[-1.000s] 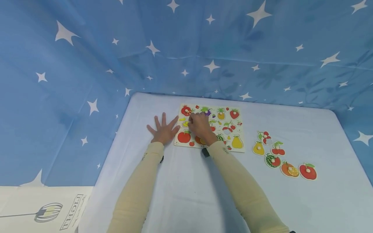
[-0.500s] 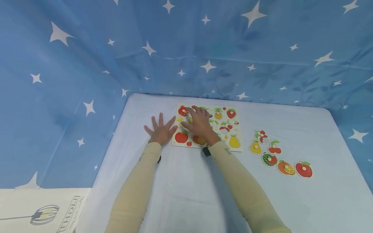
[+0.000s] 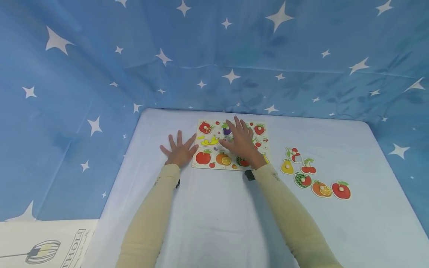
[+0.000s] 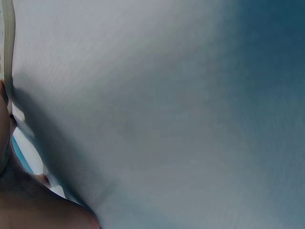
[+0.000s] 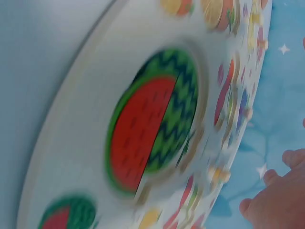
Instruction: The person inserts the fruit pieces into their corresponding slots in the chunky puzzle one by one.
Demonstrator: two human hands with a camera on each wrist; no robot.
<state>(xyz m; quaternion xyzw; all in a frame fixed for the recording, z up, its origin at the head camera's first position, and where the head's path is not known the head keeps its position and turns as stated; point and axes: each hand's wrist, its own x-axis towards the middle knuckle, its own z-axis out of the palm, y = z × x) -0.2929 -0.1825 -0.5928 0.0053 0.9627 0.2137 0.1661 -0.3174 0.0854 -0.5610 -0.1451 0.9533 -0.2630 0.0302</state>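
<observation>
A fruit puzzle board lies on the table. My left hand rests with spread fingers on the tabletop at its left edge, fingertips touching or very near it. In the left wrist view, only part of the left hand shows beside the board's edge. Above the board's middle hovers my right hand, fingers spread, holding nothing and hiding some fruit slots. A banana piece sits in the left column, below a pomegranate piece. The right wrist view shows the printed watermelon slot and right fingers.
Loose knobbed pieces lie right of the board: a pear, cherries, a watermelon, an orange, an apple and a red-and-white fruit. A starry blue curtain stands behind the table.
My right hand has let go of the banana piece on the board and moved right with its fingers opening out. The left hand stays by the board. The head view has shifted slightly.
</observation>
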